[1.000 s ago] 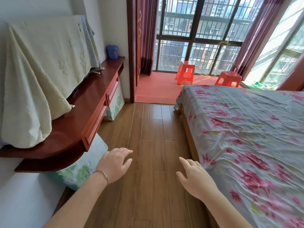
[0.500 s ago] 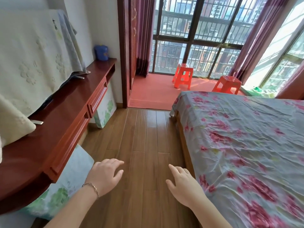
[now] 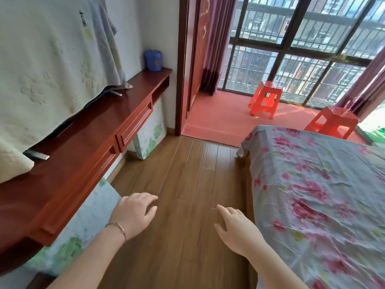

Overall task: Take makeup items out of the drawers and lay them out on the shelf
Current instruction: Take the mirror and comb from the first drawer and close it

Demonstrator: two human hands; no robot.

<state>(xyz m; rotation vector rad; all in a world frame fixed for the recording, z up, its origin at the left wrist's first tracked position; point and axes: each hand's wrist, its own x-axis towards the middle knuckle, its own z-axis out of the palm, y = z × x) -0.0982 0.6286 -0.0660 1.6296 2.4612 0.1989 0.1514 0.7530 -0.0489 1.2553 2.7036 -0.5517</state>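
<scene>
A long red-brown wall shelf (image 3: 87,130) runs along the left wall, with closed drawers in its front: a near drawer (image 3: 68,195) and a far drawer (image 3: 135,124). No makeup items are visible. My left hand (image 3: 135,211) hovers palm down over the floor, just right of the near drawer, fingers apart and holding nothing. My right hand (image 3: 235,228) hangs open and empty beside the bed edge.
A cloth-covered screen (image 3: 48,71) stands on the shelf, a blue pot (image 3: 153,59) at its far end. Floral-covered boxes (image 3: 150,132) sit under the shelf. A bed with a flowered sheet (image 3: 323,195) fills the right. Two red stools (image 3: 265,99) stand past the doorway.
The view has moved forward along the shelf and the drawers have come closer. Both hands stay open and low in front of me.
</scene>
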